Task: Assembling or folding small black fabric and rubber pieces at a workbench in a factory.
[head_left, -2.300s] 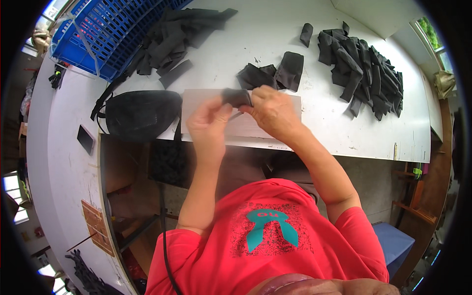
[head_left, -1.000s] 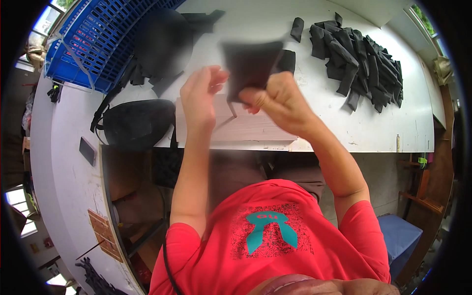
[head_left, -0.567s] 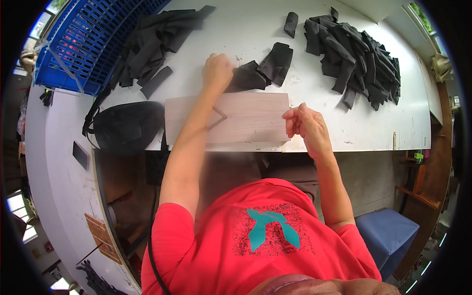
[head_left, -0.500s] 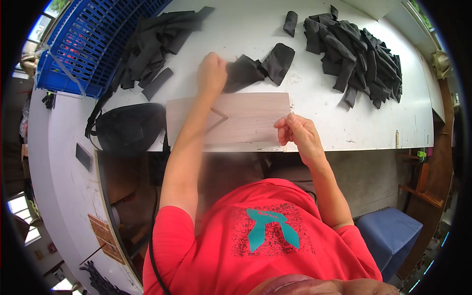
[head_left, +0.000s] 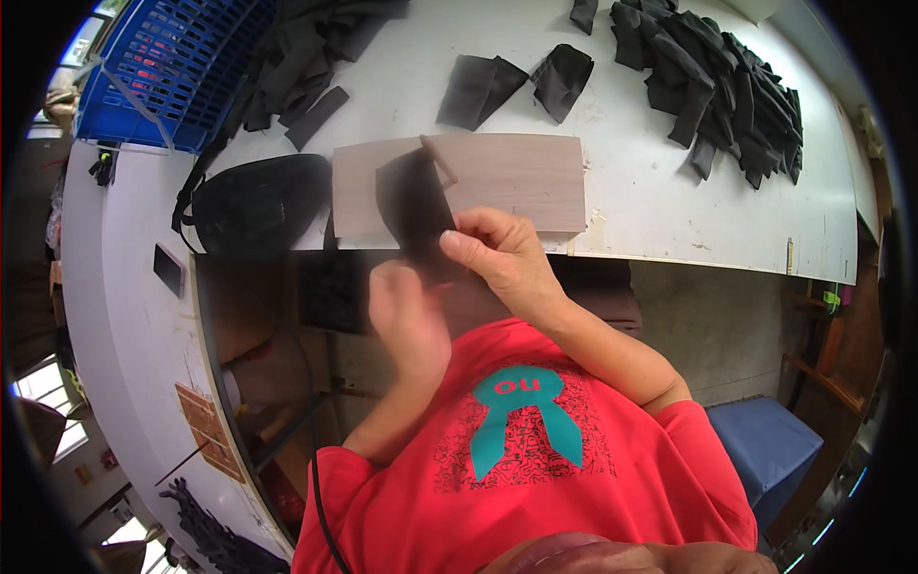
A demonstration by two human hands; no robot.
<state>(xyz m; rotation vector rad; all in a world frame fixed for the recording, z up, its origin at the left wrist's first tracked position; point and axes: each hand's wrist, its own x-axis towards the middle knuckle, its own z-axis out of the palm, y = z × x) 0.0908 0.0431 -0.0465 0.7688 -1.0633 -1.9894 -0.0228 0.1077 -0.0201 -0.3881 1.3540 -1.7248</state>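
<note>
A black fabric piece point(head_left: 413, 196) hangs over the pale wooden board point(head_left: 535, 182) at the table's front edge. My right hand point(head_left: 505, 251) pinches its right side between thumb and fingers. By the lower end of the piece is my left hand point(head_left: 411, 320), smeared by motion, so its fingers cannot be made out. A thin wooden stick point(head_left: 442, 161) shows on the board, partly behind the fabric. Beyond the board lie two more black fabric pieces, one folded point(head_left: 480, 91) and one darker point(head_left: 562, 81).
Heaps of black fabric strips lie at the far left point(head_left: 306, 48) and far right point(head_left: 708, 91). A blue plastic basket point(head_left: 163, 77) stands at the left, a black pouch point(head_left: 258, 206) beside the board. A phone-like dark slab point(head_left: 169, 271) and a blue covered stool point(head_left: 765, 450) flank me.
My left hand has drawn back from the far fabric pieces toward my body. My right hand has moved left and now grips a black fabric piece over the board. The whole view has shifted slightly.
</note>
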